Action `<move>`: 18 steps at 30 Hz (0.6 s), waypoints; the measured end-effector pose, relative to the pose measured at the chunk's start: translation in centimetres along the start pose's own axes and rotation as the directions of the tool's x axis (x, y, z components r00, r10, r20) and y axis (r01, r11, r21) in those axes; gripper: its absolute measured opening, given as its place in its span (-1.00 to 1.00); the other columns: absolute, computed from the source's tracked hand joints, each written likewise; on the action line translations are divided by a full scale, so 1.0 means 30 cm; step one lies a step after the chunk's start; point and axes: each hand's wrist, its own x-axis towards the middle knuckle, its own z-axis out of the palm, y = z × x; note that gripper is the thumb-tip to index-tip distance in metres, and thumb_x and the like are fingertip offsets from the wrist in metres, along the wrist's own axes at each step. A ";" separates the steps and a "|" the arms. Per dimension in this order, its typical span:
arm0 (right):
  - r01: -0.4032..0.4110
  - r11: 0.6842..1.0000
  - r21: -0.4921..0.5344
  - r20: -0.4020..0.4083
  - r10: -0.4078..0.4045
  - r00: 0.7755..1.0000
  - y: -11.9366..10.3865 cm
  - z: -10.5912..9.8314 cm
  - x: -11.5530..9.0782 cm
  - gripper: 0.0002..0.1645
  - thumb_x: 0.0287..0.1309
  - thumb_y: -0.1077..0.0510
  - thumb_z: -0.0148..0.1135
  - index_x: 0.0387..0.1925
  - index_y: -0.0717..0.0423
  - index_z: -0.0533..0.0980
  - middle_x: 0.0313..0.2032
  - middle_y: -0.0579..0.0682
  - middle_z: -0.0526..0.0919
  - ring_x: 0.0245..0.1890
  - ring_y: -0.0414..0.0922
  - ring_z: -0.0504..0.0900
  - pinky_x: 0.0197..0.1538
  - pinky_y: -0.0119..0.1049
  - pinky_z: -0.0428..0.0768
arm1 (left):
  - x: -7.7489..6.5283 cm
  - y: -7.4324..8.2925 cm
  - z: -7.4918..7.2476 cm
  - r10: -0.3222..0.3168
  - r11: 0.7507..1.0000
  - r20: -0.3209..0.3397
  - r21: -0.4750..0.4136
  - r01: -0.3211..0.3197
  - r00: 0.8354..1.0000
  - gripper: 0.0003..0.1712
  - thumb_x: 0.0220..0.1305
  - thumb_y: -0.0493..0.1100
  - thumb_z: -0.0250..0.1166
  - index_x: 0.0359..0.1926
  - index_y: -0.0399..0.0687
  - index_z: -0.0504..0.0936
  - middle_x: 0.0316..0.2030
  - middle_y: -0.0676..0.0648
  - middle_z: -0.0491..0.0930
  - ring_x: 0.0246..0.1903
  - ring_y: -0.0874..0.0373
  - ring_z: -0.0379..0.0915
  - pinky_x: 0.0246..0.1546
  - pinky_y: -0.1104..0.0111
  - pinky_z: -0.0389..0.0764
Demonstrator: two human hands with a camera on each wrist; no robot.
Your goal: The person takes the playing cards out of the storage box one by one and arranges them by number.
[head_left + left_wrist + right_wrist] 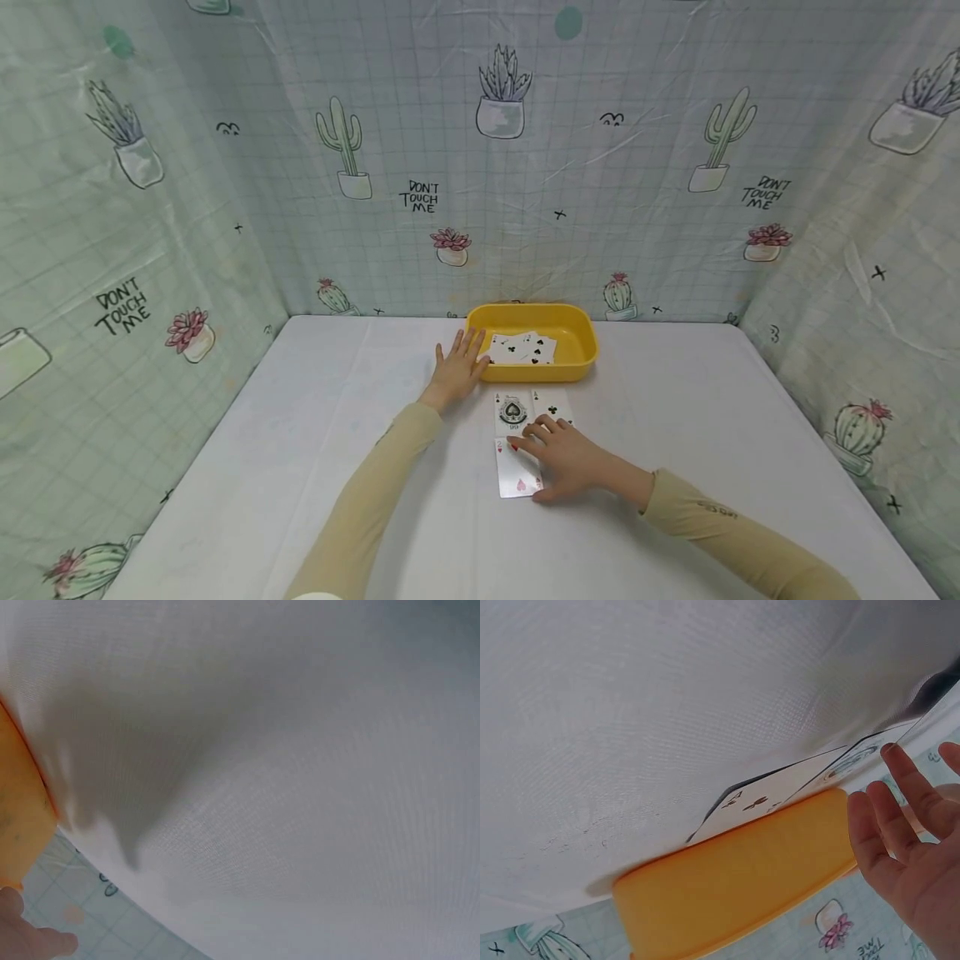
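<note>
My right hand (pixel 573 458) holds a two of hearts playing card (pixel 513 479), fingers by its top edge and thumb at the lower right corner. The right wrist view shows that hand's bent fingers (pixel 870 840). Just beyond lie an ace of spades (pixel 513 414) and, beside it, an ace of clubs (pixel 553 402), partly covered by my fingers. With fingers spread and fairly straight, my left hand (pixel 455 367) rests against the left side of a yellow tray (pixel 585 346). Only a little of the left hand (pixel 30 937) shows in the left wrist view.
Several overlapping playing cards (pixel 517 348) lie face up in the tray, which stands at the table's back edge. A white cloth covers the table (pixel 690 450). Patterned cactus curtains (pixel 397 108) hang behind and on both sides.
</note>
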 end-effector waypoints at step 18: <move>-0.020 1.000 0.008 0.023 0.020 1.000 0.008 0.006 -0.005 -0.03 -0.19 -0.43 0.15 0.28 -0.21 0.14 0.02 -0.13 0.40 0.06 -0.09 0.28 0.01 -0.09 0.39 | 0.000 -0.001 0.006 -0.003 1.000 -0.007 -0.009 0.003 1.000 -0.36 0.37 0.13 -0.26 0.39 0.07 -0.12 0.40 -0.06 -0.15 0.39 -0.04 -0.29 0.20 -0.24 -0.13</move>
